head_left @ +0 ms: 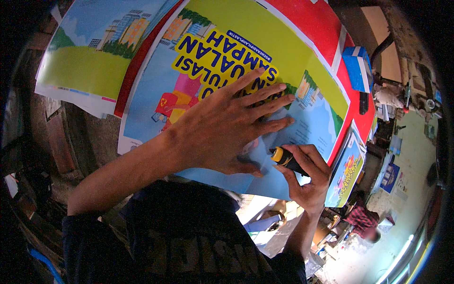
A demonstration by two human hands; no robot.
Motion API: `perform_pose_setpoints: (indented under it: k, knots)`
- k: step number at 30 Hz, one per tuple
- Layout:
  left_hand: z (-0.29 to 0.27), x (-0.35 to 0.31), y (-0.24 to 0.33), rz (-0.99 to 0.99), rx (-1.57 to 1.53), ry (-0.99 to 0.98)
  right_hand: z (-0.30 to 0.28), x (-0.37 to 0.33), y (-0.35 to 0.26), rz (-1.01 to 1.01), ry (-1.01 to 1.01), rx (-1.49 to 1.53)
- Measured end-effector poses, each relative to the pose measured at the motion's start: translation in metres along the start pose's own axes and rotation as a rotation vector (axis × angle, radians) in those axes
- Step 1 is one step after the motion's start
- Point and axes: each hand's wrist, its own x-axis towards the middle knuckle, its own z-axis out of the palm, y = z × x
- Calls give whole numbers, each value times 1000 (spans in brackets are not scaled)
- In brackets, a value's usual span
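Note:
My left hand (222, 123) lies flat with fingers spread on a large printed poster (312, 52), pressing it near its lower middle. The poster is green and blue with cartoon buildings and dark lettering on yellow, seen upside down. In my right hand (309, 173), at the poster's lower right, is a stubby black tool with a yellow end (288, 160). Its dark tip points left toward my left hand; I cannot tell exactly what kind of tool it is. The fingers of my right hand are wrapped round its body.
A red surface (331, 19) shows beneath the poster. Another printed sheet (90, 57) hangs over at the left, and a smaller one (347, 173) lies at the right edge. A blue and white box (358, 68) sits at far right. A person in a checked shirt (362, 220) is in the background.

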Motion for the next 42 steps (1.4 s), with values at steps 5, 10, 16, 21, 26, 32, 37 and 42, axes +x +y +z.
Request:
perform_pose_setpoints:
  k: [5, 10, 16, 21, 26, 32, 37, 42]
  knots:
    - [0, 1, 1, 5, 1, 14, 5, -7, 16, -139, 46, -23]
    - [0, 0, 2, -1, 16, 32, 8, -2, 7, -31, 37, 4]
    - [1, 0, 0, -2, 0, 8, -1, 6, 7, 42, -55, 80]
    - [0, 1, 0, -7, 14, -15, 3, 2, 8, 258, -33, 317]
    - [1, -1, -1, -16, 1, -11, -4, 6, 0, 142, -55, 168]
    - [1, 0, 1, -18, -12, -6, -1, -1, 2, 87, -21, 61]
    - [2, -1, 0, -27, -11, -7, 3, 1, 3, 27, 1, 56]
    - [3, 1, 1, -30, -2, -32, 7, -1, 11, -51, 40, 68]
